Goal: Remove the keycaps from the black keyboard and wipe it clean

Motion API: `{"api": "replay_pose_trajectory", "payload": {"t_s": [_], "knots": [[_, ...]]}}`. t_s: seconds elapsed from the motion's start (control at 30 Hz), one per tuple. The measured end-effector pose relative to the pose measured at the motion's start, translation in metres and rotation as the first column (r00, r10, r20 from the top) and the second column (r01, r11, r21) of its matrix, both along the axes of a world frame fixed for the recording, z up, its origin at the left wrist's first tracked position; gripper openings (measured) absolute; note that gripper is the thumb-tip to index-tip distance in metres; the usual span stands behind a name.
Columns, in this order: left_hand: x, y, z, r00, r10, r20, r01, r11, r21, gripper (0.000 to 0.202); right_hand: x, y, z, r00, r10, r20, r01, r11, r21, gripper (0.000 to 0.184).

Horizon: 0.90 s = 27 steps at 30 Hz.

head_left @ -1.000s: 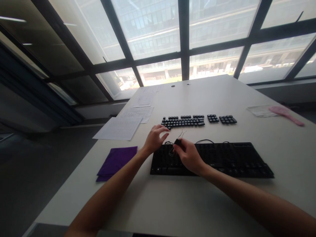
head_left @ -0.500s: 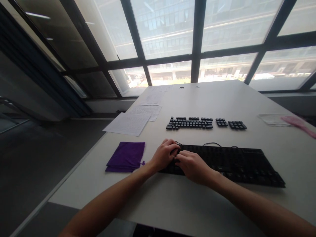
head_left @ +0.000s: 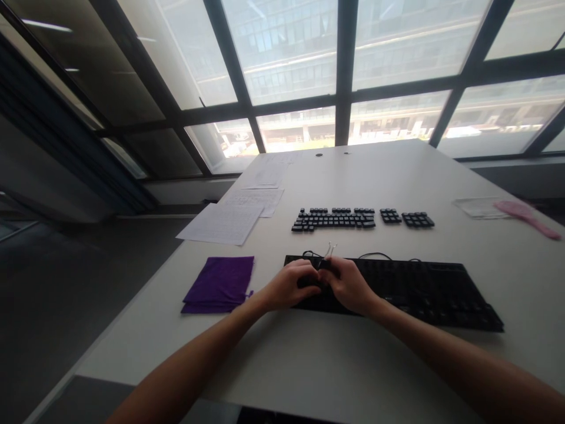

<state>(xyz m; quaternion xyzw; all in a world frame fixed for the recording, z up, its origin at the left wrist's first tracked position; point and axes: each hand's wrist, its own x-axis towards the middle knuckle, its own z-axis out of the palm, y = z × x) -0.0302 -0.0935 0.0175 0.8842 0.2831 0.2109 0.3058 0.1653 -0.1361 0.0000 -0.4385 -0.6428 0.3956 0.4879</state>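
Note:
A black keyboard (head_left: 419, 288) lies across the white table (head_left: 353, 365), its keycaps taken off and set out in rows (head_left: 335, 218) behind it. Both my hands rest over the keyboard's left end. My right hand (head_left: 351, 284) is closed on a small wire keycap puller (head_left: 329, 252) whose wire loops stick up above the fingers. My left hand (head_left: 291, 284) is curled beside it, fingers pressed onto the keyboard's left part. What lies under the fingers is hidden.
A folded purple cloth (head_left: 219, 284) lies left of the keyboard. Printed paper sheets (head_left: 223, 222) sit at the table's left edge. A pink brush (head_left: 525, 215) and a clear packet (head_left: 477, 206) are at the far right. A thin black cable (head_left: 375, 255) runs behind the keyboard.
My left hand came back from the loose keycaps and joined the right hand on the keyboard's left end. The puller's wire loops show above my fingers again.

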Motion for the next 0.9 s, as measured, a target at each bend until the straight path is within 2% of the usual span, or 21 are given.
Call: {"api": "replay_pose_trajectory", "payload": {"t_s": [0.13,0.2,0.27,0.4,0.57,0.63,0.77,0.9], "knots": [[0.005,-0.002,-0.002,0.981,0.148,0.122,-0.143,0.988,-0.049,0.017,-0.003,-0.001,-0.001,0.993,-0.107,-0.043,0.108,0.994,0.034,0.015],[0.006,-0.003,-0.004,0.96,0.236,0.148,-0.235,0.972,-0.028,0.022,-0.004,-0.001,-0.001,0.99,-0.14,-0.037,0.141,0.989,0.041,0.016],[0.007,-0.004,-0.007,0.948,0.275,0.163,-0.283,0.959,0.029,0.026,-0.004,0.001,-0.001,0.989,-0.132,-0.061,0.133,0.991,0.016,0.018],[0.005,-0.005,-0.011,0.975,0.166,0.148,-0.19,0.967,0.168,0.023,-0.004,0.004,-0.004,0.987,-0.09,-0.132,0.086,0.996,-0.037,0.018],[0.005,-0.007,-0.011,0.99,0.105,0.093,-0.131,0.929,0.347,0.021,-0.003,0.004,-0.004,0.986,-0.097,-0.134,0.094,0.995,-0.027,0.014],[0.007,-0.008,-0.009,0.985,0.121,0.126,-0.156,0.935,0.319,0.015,-0.003,0.004,-0.003,0.984,-0.109,-0.14,0.107,0.994,-0.026,0.014],[0.012,-0.007,-0.001,0.957,0.182,0.225,-0.209,0.972,0.104,0.013,-0.003,0.006,-0.003,0.977,-0.161,-0.141,0.155,0.987,-0.047,0.017],[0.014,0.013,0.006,0.933,0.292,0.209,-0.3,0.954,0.006,0.019,-0.003,0.008,-0.004,0.975,-0.158,-0.157,0.151,0.987,-0.055,0.016]]}}
